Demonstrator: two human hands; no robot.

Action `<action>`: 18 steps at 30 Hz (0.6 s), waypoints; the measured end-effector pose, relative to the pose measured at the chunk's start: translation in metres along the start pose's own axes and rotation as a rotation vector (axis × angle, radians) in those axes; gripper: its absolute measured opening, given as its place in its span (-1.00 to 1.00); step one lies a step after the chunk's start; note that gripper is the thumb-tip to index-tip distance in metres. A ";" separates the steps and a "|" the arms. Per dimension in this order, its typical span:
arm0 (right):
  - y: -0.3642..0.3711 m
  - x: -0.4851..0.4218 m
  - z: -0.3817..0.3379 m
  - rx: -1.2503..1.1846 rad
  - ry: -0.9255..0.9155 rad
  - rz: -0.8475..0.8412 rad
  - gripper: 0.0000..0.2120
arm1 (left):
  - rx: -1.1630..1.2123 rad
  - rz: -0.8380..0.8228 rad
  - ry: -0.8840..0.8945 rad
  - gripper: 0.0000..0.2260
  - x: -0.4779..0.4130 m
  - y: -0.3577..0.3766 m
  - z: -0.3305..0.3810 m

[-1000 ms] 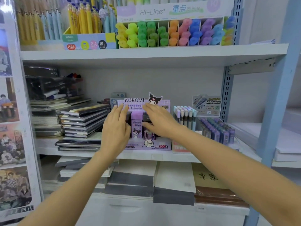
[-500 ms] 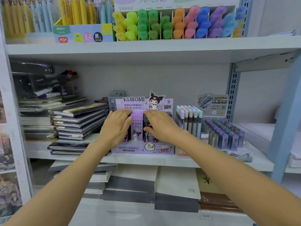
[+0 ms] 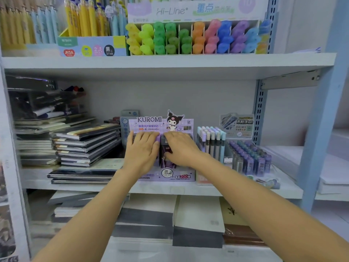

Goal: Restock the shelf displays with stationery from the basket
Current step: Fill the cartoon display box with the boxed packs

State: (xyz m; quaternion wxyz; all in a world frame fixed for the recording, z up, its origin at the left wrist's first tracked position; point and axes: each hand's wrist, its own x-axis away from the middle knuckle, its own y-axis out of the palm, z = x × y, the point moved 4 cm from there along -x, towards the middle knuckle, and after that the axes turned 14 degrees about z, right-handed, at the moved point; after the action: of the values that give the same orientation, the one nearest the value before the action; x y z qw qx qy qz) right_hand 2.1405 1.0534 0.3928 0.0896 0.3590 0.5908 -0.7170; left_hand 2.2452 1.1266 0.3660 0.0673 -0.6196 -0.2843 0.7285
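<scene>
A purple Kuromi display box of pencil-lead cases stands on the middle shelf. Both my hands lie flat on the rows of cases inside it. My left hand covers the left rows, fingers straight and pointing at the box's back card. My right hand covers the right rows, fingers pressed on the tops of the dark purple cases that show between the hands. No basket is in view.
Stacked notebooks lie left of the box. Lead tubes and small purple cases stand to its right. Highlighters and pens fill the upper shelf. Paper pads lie below. A blue upright frames the right side.
My hands have drawn closer together over the cases, and the light purple case seen between them earlier is now covered. The view has shifted slightly.
</scene>
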 end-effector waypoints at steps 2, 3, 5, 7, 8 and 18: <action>-0.005 0.001 0.006 -0.096 0.006 -0.041 -0.44 | -0.042 -0.023 0.024 -0.34 0.002 0.000 -0.001; -0.011 0.003 0.011 -0.147 0.011 -0.037 -0.39 | -0.058 -0.034 0.030 -0.29 0.004 -0.001 -0.001; -0.030 0.007 0.027 -0.146 -0.016 0.052 -0.29 | -0.056 -0.018 0.040 -0.30 0.013 -0.003 0.004; -0.044 0.013 0.051 -0.034 -0.027 0.105 -0.24 | 0.010 0.010 0.123 -0.36 0.031 -0.004 0.021; -0.046 0.017 0.064 0.016 0.003 0.069 -0.22 | 0.045 0.003 0.181 -0.39 0.042 -0.003 0.031; -0.031 0.028 0.081 0.031 0.161 -0.001 -0.29 | 0.162 -0.090 0.248 -0.70 0.071 0.024 0.050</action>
State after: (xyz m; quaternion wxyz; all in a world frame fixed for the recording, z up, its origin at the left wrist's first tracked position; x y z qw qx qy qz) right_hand 2.0699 0.9968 0.4026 0.0360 0.4166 0.5850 -0.6949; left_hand 2.1881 1.1224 0.2964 0.1843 -0.6839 -0.2416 0.6633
